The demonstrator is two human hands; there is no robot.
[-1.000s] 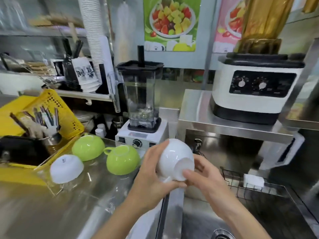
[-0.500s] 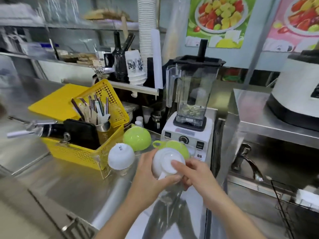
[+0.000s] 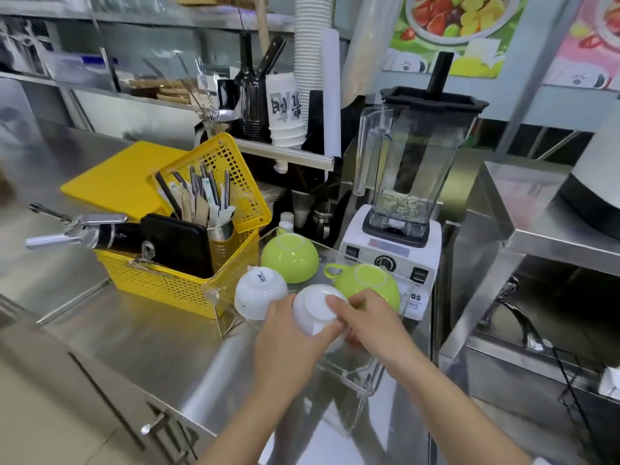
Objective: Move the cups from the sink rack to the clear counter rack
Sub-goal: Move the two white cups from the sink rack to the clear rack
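Observation:
Both hands hold one white cup [image 3: 313, 308] upside down over the clear counter rack [image 3: 349, 374]. My left hand [image 3: 288, 344] cups its near side, and my right hand [image 3: 364, 322] has its fingers on the cup's base. Three cups stand upside down in the rack: a white cup [image 3: 258, 292] at the left, a green cup [image 3: 290, 255] behind it, and a green cup with a handle [image 3: 367, 283] at the right. The black wire sink rack [image 3: 577, 391] shows at the right edge, with a white object in it; I see no cups there.
A yellow basket [image 3: 188, 280] with utensils and a metal dispenser stands left of the clear rack. A blender [image 3: 399, 209] stands right behind the rack. A faucet [image 3: 516, 313] and a raised steel shelf [image 3: 536, 229] are at the right.
Both hands have carried the white cup left from the sink side over to the clear rack and lowered it. My view has swung left with it.

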